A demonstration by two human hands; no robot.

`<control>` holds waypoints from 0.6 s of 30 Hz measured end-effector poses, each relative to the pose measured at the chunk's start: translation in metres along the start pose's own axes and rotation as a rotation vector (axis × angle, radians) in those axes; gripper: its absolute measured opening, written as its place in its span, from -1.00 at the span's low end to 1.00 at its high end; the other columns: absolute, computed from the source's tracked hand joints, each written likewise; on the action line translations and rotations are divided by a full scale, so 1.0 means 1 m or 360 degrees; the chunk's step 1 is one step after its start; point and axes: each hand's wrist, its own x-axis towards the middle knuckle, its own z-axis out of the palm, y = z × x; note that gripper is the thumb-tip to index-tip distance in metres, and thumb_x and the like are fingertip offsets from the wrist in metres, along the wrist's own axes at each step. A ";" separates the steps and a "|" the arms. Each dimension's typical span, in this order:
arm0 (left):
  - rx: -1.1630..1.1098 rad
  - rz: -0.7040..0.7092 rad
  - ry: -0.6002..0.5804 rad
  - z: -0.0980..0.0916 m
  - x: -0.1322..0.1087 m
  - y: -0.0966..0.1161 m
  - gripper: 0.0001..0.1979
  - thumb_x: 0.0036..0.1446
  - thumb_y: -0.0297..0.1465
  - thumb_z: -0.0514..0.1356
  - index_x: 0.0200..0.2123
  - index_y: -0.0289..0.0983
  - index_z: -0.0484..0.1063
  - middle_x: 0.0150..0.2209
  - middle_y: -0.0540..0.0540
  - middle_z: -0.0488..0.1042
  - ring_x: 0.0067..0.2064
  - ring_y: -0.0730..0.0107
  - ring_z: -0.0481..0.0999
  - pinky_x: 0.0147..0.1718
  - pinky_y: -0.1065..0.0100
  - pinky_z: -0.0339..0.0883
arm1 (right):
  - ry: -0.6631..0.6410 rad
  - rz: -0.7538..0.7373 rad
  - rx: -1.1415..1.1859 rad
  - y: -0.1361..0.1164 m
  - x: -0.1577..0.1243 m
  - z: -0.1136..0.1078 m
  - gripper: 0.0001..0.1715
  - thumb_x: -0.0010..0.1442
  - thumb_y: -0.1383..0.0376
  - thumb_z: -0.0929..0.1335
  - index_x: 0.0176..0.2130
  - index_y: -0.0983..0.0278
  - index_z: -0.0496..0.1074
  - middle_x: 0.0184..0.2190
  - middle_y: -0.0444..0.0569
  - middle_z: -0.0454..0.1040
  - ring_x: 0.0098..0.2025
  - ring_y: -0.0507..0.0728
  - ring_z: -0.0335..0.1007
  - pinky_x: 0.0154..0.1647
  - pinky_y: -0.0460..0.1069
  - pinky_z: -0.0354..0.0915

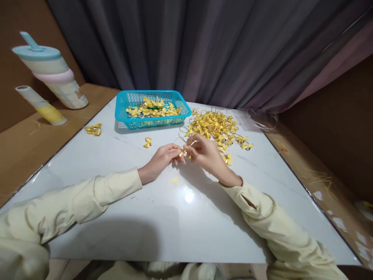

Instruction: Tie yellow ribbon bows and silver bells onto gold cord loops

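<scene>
Over the middle of the table, my left hand pinches a small yellow ribbon bow, mostly hidden by the fingers. Close against it, my right hand is closed at the same bow, thumb and forefinger pressed together on what looks like a thin cord. Just beyond my right hand lies a heap of yellow bows with silvery bells and thin loops of cord. A single yellow bow rests to the left of my hands. Nearer me lies a small yellow scrap.
A turquoise basket with yellow bows and silvery bells stands at the back. More bows lie at the left edge. On the brown surface at left stand a lidded tumbler and a yellow-white tube. A grey curtain hangs behind.
</scene>
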 end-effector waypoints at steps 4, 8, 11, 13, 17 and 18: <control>0.0039 0.0053 -0.0042 -0.002 -0.001 -0.002 -0.89 0.08 -0.41 0.11 -0.37 -0.36 0.35 -0.52 -0.04 0.43 -0.46 0.48 0.39 -0.49 0.44 0.16 | -0.0116 0.0237 0.0367 0.002 0.002 0.002 -0.65 0.05 0.13 0.37 -0.35 0.23 0.14 -0.65 -0.18 0.43 -0.74 0.01 0.28 -0.79 -0.17 0.07; 0.0070 0.0097 -0.0099 -0.003 -0.001 -0.006 -0.86 0.11 -0.39 0.10 -0.31 -0.36 0.36 -0.52 -0.03 0.45 -0.45 0.47 0.41 -0.49 0.44 0.16 | -0.0098 0.0391 0.0520 0.002 0.003 0.006 -0.47 -0.06 0.07 0.44 -0.32 0.21 0.08 -0.70 -0.23 0.40 -0.79 0.01 0.24 -0.87 -0.18 -0.01; 0.0054 0.0092 -0.0089 -0.003 -0.001 -0.004 -0.85 0.11 -0.38 0.11 -0.28 -0.35 0.36 -0.52 -0.02 0.45 -0.46 0.47 0.41 -0.50 0.44 0.15 | -0.0083 0.0500 0.0595 0.001 0.005 0.004 -0.42 -0.07 0.08 0.46 -0.25 0.21 0.06 -0.69 -0.23 0.41 -0.79 0.01 0.24 -0.87 -0.18 -0.04; 0.0038 0.0090 -0.0081 -0.003 -0.001 0.000 -0.86 0.12 -0.37 0.12 -0.31 -0.35 0.37 -0.52 -0.03 0.45 -0.46 0.47 0.40 -0.49 0.43 0.15 | -0.0100 0.0562 0.0654 0.001 0.007 -0.002 -0.42 -0.04 0.09 0.45 -0.20 0.23 0.09 -0.65 -0.17 0.44 -0.77 0.02 0.27 -0.87 -0.18 -0.06; -0.0057 0.0092 -0.0101 -0.001 -0.003 0.014 -0.86 0.12 -0.37 0.14 -0.39 -0.35 0.35 -0.52 -0.03 0.44 -0.46 0.50 0.39 -0.47 0.44 0.15 | -0.0255 0.0532 0.0781 0.000 0.010 -0.020 -0.63 0.11 0.13 0.36 -0.18 0.26 0.20 -0.51 -0.03 0.51 -0.68 0.00 0.35 -0.85 -0.20 -0.11; -0.0084 0.0096 -0.0117 0.000 -0.004 0.017 -0.86 0.11 -0.37 0.14 -0.39 -0.35 0.35 -0.52 -0.02 0.43 -0.46 0.50 0.39 -0.47 0.44 0.15 | -0.0352 0.0509 0.0801 0.000 0.010 -0.023 -0.69 0.13 0.16 0.34 -0.18 0.27 0.23 -0.49 -0.02 0.52 -0.67 0.00 0.36 -0.84 -0.21 -0.13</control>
